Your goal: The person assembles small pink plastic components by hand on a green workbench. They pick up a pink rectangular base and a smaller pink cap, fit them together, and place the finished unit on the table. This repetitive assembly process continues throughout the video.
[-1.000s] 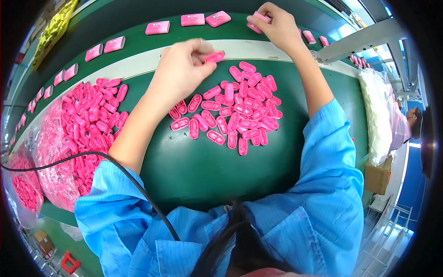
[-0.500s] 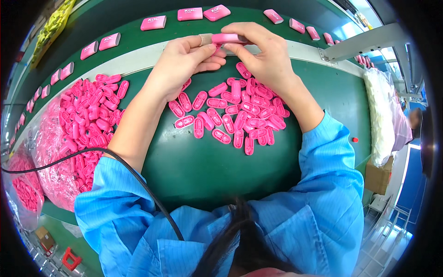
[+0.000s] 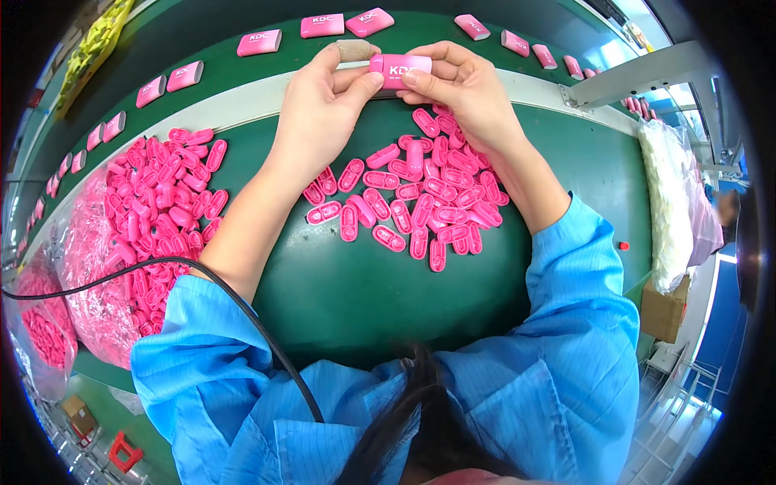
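Pink flattened casing [image 3: 390, 64], long axis running left to right, sits between left hand [image 3: 322, 103] and right hand [image 3: 477, 93], each pinching an end.

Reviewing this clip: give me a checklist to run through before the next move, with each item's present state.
1. Left hand gripping the pink case: ok, at its left end.
2. Right hand gripping it too: ok, thumb on the printed face.
3. Left end fully closed up: cannot tell, the left hand partly covers it.
4. Loose pink pieces at hand: ok, heaped just below the hands.
5. Black cable clear of both hands: ok, it crosses the left sleeve.
6. No strays: not ok, a small red piece lies alone at right.
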Demonstrator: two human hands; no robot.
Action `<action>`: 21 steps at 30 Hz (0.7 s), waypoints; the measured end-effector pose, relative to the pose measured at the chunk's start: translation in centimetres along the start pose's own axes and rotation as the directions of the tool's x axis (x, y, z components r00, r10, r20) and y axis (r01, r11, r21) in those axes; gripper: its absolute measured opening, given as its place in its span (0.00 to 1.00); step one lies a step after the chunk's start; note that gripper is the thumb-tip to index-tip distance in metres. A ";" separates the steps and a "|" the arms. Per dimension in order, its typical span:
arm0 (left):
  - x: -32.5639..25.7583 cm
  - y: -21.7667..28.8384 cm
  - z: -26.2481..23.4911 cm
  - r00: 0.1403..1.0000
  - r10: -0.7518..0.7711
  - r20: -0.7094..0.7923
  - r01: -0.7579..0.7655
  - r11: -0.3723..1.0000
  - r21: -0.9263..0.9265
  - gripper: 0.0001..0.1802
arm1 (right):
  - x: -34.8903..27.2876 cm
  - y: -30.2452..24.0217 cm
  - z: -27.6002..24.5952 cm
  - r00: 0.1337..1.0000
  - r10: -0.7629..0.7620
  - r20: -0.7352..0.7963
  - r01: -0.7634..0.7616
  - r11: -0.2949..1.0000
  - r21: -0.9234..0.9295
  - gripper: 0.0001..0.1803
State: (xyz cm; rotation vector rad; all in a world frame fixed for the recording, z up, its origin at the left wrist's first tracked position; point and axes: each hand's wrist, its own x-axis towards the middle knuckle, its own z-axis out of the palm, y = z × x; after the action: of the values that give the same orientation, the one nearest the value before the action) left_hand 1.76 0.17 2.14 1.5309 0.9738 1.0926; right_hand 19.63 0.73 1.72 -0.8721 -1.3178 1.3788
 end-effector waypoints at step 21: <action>0.6 -0.8 -0.2 0.865 0.501 -0.028 -0.341 0.628 0.700 0.27 | 2.3 -1.6 0.5 0.991 -0.132 -0.005 0.125 0.946 -0.299 0.16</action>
State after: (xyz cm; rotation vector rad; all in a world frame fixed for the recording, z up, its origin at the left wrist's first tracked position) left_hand 1.67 0.97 1.44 2.3781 1.2940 1.3387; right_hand 18.88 2.69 3.69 -0.9807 -1.5611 1.0803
